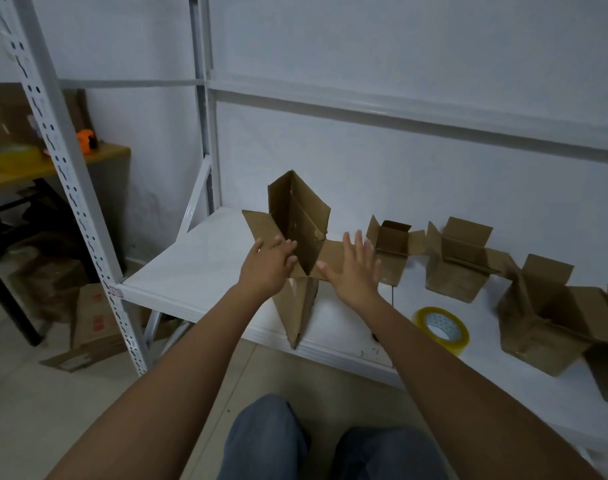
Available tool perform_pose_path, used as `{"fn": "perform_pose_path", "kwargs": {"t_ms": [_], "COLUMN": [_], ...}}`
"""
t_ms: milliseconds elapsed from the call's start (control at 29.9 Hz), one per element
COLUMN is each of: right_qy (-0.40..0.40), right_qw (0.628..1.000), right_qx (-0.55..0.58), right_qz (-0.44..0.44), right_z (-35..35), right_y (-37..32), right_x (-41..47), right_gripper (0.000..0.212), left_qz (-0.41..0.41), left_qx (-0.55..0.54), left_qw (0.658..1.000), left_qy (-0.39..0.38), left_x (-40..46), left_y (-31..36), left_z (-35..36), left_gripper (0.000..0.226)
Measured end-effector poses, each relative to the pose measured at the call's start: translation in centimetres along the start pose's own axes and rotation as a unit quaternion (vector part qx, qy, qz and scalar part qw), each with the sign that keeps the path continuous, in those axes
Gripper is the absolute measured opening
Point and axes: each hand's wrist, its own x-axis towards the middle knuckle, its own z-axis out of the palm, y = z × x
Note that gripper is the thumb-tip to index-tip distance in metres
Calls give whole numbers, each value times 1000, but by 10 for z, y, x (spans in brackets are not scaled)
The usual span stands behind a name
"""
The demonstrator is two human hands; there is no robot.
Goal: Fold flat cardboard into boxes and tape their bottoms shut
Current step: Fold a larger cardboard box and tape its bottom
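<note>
A brown cardboard box (297, 216) stands upright on the white shelf (205, 268), its top flaps spread open and one corner hanging over the front edge. My left hand (266, 263) rests against the box's left flap, fingers curled loosely. My right hand (352, 265) is spread flat, palm down on the right flap. A roll of clear yellowish tape (441, 329) lies on the shelf to the right of my right forearm.
Three open folded boxes (392, 249) (458, 261) (545, 317) stand in a row to the right on the shelf. A white rack upright (70, 188) rises at the left. Flat cartons (94, 320) lie on the floor, and a wooden table (35, 168) stands behind.
</note>
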Motion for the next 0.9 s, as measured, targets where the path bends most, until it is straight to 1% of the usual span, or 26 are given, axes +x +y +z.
{"fn": "perform_pose_path", "kwargs": {"t_ms": [100, 201, 301, 368, 401, 468, 569, 702, 803, 836, 903], "right_qy": [-64, -144, -240, -276, -282, -270, -233, -178, -166, -164, -162], "right_qw": [990, 965, 919, 886, 876, 865, 851, 845, 843, 843, 850], "right_qx": [-92, -148, -212, -282, -309, -342, -386, -410, -417, -419, -416], "right_qz": [-82, -160, -228, -242, -242, -248, -269, -293, -297, -295, -280], "right_z": [-12, -25, -35, -38, -40, -39, -28, -14, -10, -8, -4], "right_y": [3, 2, 2, 1, 5, 12, 24, 29, 34, 36, 42], "right_x": [18, 34, 49, 60, 67, 79, 86, 94, 102, 104, 105], "right_gripper": [76, 68, 57, 52, 51, 51, 53, 56, 60, 62, 66], "left_qz": [21, 31, 59, 81, 87, 89, 61, 13, 6, 5, 5], "left_qx": [106, 134, 140, 143, 138, 141, 129, 113, 139, 149, 165], "left_qw": [993, 988, 983, 979, 978, 979, 984, 988, 986, 984, 982], "left_qy": [-52, -73, -104, -121, -126, -117, -105, -102, -95, -95, -92], "left_x": [5, 4, 1, 0, -1, -5, -4, 3, 9, 12, 21], "left_y": [-1, 0, 1, 0, 1, -2, -8, -13, -20, -22, -29], "left_z": [2, 5, 11, 17, 25, 36, 46, 46, 49, 50, 53], "left_gripper": [50, 53, 52, 51, 50, 50, 53, 71, 88, 88, 77]}}
